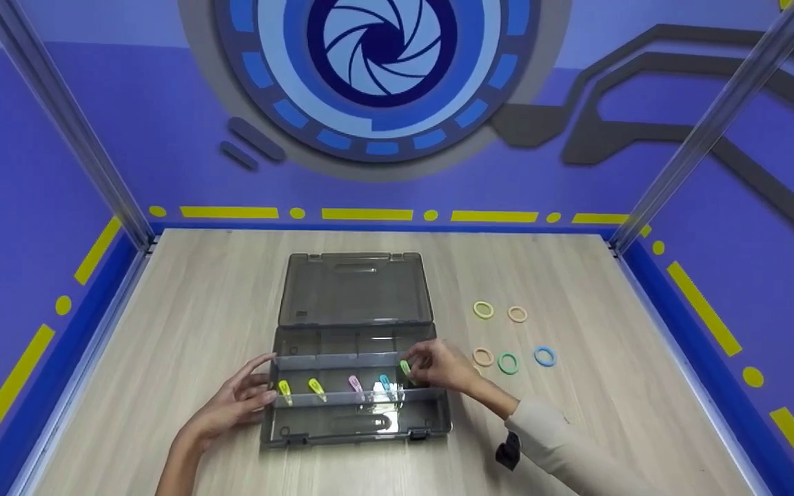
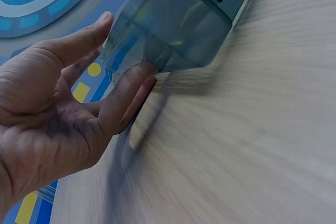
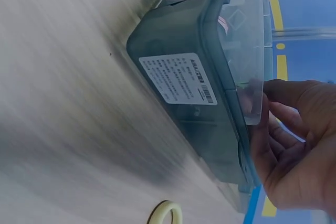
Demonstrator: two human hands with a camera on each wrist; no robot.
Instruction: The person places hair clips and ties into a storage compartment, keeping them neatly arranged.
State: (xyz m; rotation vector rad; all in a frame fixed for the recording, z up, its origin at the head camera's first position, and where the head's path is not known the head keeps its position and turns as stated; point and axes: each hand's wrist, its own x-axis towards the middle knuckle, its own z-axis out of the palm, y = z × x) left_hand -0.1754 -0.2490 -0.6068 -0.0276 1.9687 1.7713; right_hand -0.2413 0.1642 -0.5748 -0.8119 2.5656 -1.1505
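Note:
An open grey see-through organizer box (image 1: 355, 430) lies on the table, its lid (image 1: 355, 289) folded back. A row of snap hair clips stands in its middle compartment: two yellow, including the yellow clip (image 1: 316, 389), a pink clip (image 1: 355, 384) and a blue clip (image 1: 384, 383). At the compartment's right end my right hand (image 1: 444, 366) pinches a green hair clip (image 1: 406, 369) between thumb and fingers. My left hand (image 1: 228, 403) touches the box's left side with loosely extended fingers. The left wrist view shows those fingertips (image 2: 142, 69) against the box's end wall.
Several coil-like rings lie right of the box, among them a blue ring (image 1: 545, 356), a green ring (image 1: 508, 363) and a yellow ring (image 1: 483, 310). Clear dividers (image 1: 342, 360) split the box lengthwise. Printed panels (image 1: 397, 193) and metal posts (image 1: 700, 124) enclose the table.

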